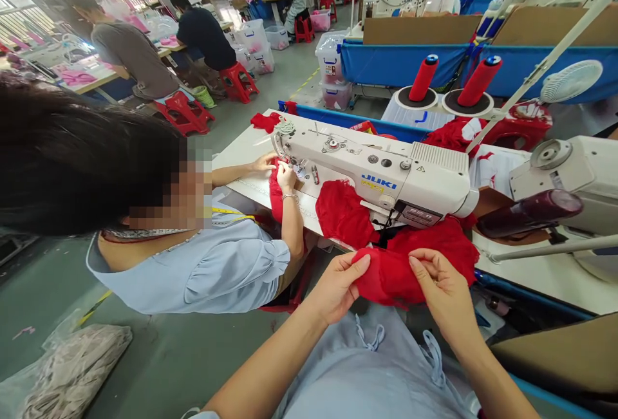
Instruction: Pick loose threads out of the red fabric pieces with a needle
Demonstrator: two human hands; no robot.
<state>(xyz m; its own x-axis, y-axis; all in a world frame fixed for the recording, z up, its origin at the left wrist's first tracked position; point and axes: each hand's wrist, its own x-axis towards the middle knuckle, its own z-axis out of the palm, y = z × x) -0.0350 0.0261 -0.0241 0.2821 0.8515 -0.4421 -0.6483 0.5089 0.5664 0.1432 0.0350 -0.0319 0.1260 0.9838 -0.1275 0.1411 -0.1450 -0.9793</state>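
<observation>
A piece of red fabric [386,277] is stretched between my two hands, just in front of the sewing table. My left hand [338,287] pinches its left end between thumb and fingers. At the other end, my right hand [441,284] has thumb and fingertips closed on the upper right edge. Beyond my hands, more red fabric [449,248] lies bunched on the table edge, and another red heap [342,213] rests beside the sewing machine [371,165]. The machine is white with JUKI lettering.
To my left a co-worker [193,264] in light blue sits with both hands on a red strip [276,194] near the needle. Red thread cones [423,79] stand behind the machine. A second machine [574,181] is on the right. A plastic bag bundle [77,367] lies on the floor.
</observation>
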